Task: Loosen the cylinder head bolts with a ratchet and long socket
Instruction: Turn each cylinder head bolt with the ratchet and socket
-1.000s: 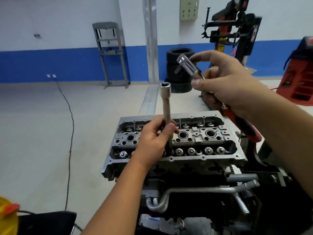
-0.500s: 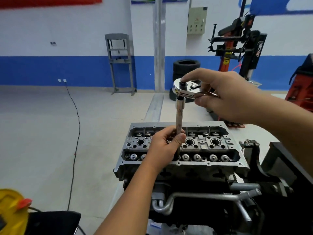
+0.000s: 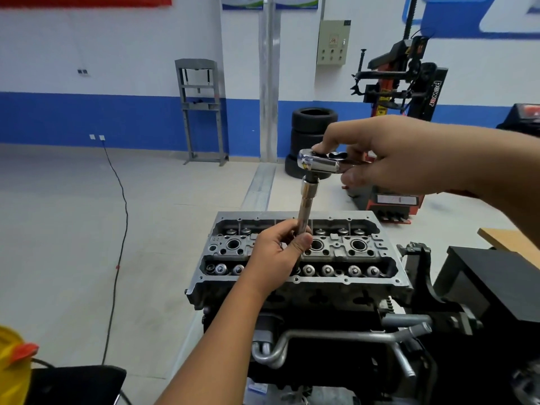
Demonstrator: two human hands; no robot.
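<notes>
Pale tiled floor [image 3: 73,214], white wall with a blue band [image 3: 58,118] along its base, well beyond both hands. Grey steel frame stand [image 3: 201,109] against that wall, up and left of the left hand; black cable [image 3: 118,229] runs from the wall sockets down across the floor, far left of it. Stacked tyres [image 3: 312,133] directly behind the right hand, next to a grey vertical column [image 3: 268,83]. Red/black tyre machine [image 3: 400,92] above and behind the right hand, "power" printed down its black upright. Beige wall box [image 3: 333,42] above the right hand, marking on it too small to read. Cylinder head [image 3: 336,252] sits under both hands on the dark engine block [image 3: 321,346]; open top shows spark plug wells down the middle and rows of valve springs front and back. Long socket [image 3: 305,209] stands near-upright, slightly tilted, lower end down in the head and hidden by the left hand [image 3: 274,258], which grips its lower shaft with fingers and thumb wrapped round. Ratchet [image 3: 318,163] head sits on top of the socket; right hand [image 3: 394,156] holds the ratchet near the head, index finger pressed on top, handle hidden in the palm. Yellow object [image 3: 11,372] bottom left, near the left forearm.
</notes>
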